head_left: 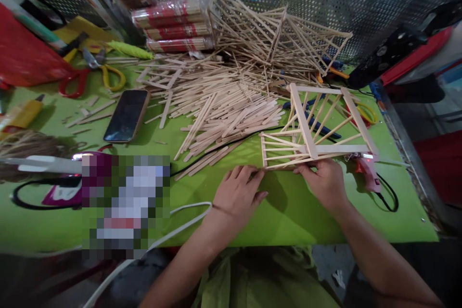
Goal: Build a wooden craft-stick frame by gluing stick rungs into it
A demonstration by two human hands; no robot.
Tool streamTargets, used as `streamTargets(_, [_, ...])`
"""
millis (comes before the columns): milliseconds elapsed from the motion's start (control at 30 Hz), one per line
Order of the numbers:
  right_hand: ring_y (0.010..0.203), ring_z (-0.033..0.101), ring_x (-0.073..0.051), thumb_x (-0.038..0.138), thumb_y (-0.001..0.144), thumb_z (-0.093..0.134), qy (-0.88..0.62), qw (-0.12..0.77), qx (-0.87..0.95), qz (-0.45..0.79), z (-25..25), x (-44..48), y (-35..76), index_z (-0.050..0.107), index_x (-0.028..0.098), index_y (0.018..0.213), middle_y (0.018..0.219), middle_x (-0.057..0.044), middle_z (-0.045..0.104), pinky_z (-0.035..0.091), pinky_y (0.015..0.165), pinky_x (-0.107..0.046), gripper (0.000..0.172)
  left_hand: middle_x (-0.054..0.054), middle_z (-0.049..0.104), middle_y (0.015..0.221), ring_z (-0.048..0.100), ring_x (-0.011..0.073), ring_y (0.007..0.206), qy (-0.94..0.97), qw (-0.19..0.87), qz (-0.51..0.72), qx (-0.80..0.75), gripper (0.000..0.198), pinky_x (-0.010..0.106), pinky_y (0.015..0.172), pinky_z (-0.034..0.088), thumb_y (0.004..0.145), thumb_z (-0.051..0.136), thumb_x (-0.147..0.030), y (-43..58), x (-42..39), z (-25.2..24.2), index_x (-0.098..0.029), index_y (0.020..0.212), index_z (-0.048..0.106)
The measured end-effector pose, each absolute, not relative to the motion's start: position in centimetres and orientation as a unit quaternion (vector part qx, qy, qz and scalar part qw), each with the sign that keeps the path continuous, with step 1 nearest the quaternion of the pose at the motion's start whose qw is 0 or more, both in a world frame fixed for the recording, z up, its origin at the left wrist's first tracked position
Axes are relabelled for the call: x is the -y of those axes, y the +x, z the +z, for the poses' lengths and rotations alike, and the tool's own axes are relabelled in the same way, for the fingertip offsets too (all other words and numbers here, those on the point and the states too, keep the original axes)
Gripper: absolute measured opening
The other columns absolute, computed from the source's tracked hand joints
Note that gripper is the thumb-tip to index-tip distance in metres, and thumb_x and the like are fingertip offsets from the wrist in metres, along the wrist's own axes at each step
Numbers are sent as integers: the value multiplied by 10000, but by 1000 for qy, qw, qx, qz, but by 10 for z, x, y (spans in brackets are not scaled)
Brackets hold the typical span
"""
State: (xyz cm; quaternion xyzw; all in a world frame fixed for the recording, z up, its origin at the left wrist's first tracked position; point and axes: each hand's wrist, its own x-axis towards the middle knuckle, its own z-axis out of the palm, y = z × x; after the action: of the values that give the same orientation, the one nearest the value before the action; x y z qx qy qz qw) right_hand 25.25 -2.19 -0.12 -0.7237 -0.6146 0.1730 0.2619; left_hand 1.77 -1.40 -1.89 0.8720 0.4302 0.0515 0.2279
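Observation:
A small frame of wooden sticks (306,130) stands on the green tabletop (288,221), built of flat bars and thin rods. My left hand (238,192) rests on the table with its fingertips touching the frame's lower left corner, fingers together. My right hand (325,180) pinches the frame's front bottom edge near its middle. A pink hot glue gun (368,168) lies just right of my right hand, its black cord looping toward the table's edge.
A big heap of loose wooden sticks (224,101) fills the middle. Behind it stand finished stick frames (274,33) and wrapped stick bundles (169,24). A phone (126,115), scissors (97,70), a glue bottle (21,113) and cables lie at left.

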Motion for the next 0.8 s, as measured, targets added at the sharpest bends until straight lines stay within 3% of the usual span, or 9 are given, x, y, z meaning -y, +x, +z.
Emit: streamTargets(800, [624,717,-246,358,845,625,-725,261,619,152,-4,23,254,768,213,679,714,-61,789,518,581,-301,263,113,614,1284,559,285,1149,873,230,43,-427,454,460,978,493,969,583,-312,18,11,-18,-189,1404,543])
